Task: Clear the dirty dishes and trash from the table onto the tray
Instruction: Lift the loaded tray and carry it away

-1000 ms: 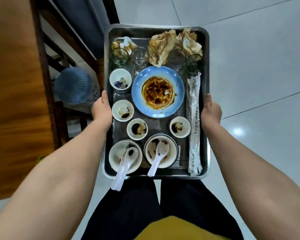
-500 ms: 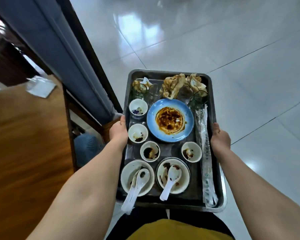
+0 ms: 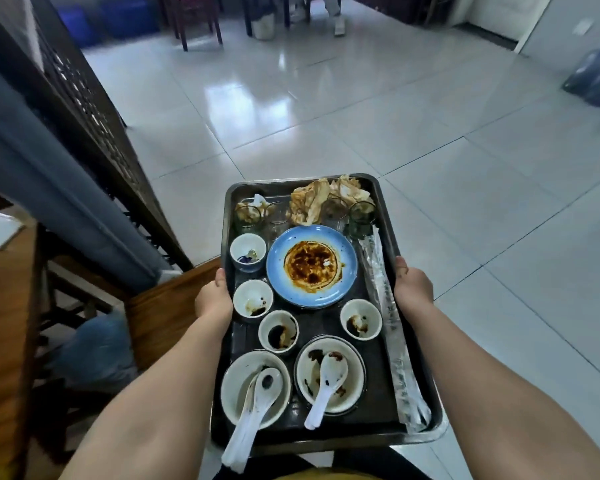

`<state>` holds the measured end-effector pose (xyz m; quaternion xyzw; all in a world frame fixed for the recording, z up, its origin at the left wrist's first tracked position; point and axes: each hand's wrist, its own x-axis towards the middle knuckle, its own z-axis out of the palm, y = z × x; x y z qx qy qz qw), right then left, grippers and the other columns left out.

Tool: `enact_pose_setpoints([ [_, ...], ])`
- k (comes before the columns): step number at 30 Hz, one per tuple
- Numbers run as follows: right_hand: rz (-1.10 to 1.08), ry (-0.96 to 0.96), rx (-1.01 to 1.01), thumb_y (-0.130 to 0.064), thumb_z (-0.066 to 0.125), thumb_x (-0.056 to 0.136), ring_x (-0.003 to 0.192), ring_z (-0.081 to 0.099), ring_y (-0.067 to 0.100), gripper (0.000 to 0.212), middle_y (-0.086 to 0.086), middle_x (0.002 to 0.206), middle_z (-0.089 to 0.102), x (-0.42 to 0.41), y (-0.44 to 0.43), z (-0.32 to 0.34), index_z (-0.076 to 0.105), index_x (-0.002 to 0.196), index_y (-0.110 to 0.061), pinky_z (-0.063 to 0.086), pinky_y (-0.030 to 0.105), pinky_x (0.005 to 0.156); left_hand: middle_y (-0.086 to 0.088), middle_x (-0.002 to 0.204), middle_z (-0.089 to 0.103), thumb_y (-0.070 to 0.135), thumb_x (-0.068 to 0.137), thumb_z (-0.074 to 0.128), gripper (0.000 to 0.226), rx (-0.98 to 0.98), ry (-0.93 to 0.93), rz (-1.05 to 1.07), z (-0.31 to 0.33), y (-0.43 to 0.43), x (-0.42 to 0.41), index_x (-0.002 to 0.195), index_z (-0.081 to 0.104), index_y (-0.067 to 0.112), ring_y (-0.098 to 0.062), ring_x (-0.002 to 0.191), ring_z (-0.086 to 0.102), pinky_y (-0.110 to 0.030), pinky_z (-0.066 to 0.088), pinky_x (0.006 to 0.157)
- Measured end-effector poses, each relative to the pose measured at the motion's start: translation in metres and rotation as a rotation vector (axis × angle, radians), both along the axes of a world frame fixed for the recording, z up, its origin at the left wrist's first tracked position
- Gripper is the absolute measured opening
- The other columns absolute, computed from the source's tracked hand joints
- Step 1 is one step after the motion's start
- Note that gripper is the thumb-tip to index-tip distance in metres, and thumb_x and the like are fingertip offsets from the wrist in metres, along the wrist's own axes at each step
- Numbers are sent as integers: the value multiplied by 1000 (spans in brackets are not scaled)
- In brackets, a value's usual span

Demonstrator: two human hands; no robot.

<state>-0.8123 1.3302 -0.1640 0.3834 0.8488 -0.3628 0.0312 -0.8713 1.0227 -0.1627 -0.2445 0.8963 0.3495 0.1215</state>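
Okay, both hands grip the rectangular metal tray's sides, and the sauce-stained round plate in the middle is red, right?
No. The head view shows the sauce-stained round plate is blue, not red. The left hand and right hand do grip the rectangular metal tray by its sides.

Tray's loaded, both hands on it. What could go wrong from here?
1. The left spoon has its handle overhanging the near rim of the tray; a tilt or a bump against the body could flip it off.
2. The glasses stand upright at the far end; a forward tilt may topple them.
3. The wooden chair seat lies close beside the left hand; the tray could clip it.
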Motion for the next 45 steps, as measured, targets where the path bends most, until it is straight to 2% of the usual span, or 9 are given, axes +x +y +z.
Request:
enact_pose_setpoints([
  [8,14,-19,10,-47,24,103,56,39,22,60,8,63,46,-16,84,10,41,62,-7,28,35,60,-27,117,60,43,105,23,60,41,-9,44,4,80,-9,102,61,-5,-39,101,53,-33,30,76],
  [16,63,-24,24,-46,23,103,59,41,25,61,10,63,45,-74,122,14,40,61,-6,27,36,57,-26,120,59,44,104,21,63,57,0,76,9,115,-59,115,60,-4,-41,111,53,-37,38,84],
  [18,79,-30,40,-46,22,104,58,40,24,61,10,62,45,-94,127,13,41,61,-5,25,36,55,-26,121,58,43,105,22,61,59,0,86,10,120,-75,116,59,-5,-40,112,53,-35,35,82],
  [23,110,-29,50,-46,23,103,56,39,24,62,10,61,45,-158,134,8,39,59,-5,25,36,55,-27,119,59,43,104,26,60,92,1,143,3,126,-125,112,60,-5,-40,109,54,-35,35,80],
  [28,136,-30,43,-45,24,104,62,40,27,61,9,61,43,-239,130,3,40,60,-5,28,35,61,-31,125,56,44,104,22,65,33,-44,140,0,122,-200,119,59,-7,-43,117,51,-40,37,92],
  [35,152,-33,39,-44,24,104,73,43,29,60,11,66,43,-335,116,9,47,70,0,30,35,66,-32,120,58,43,105,23,65,47,-36,170,3,109,-291,114,59,-10,-43,111,53,-36,33,79],
  [39,174,-35,43,-45,24,104,74,46,30,62,13,70,47,-384,112,13,43,62,-3,31,35,66,-32,120,57,42,105,23,64,65,-17,187,7,103,-331,113,60,-11,-43,111,53,-38,37,83],
  [43,202,-25,36,-45,24,104,74,45,29,62,10,66,45,-443,107,16,46,67,0,31,35,66,-32,123,56,42,105,23,64,68,-13,223,10,96,-379,116,59,-9,-44,113,52,-38,37,84],
  [45,220,-24,36,-45,24,104,75,46,30,62,13,71,49,-470,105,14,44,63,-3,31,34,66,-32,123,56,42,105,23,64,64,-13,241,11,96,-402,116,59,-10,-44,114,52,-38,37,85],
])
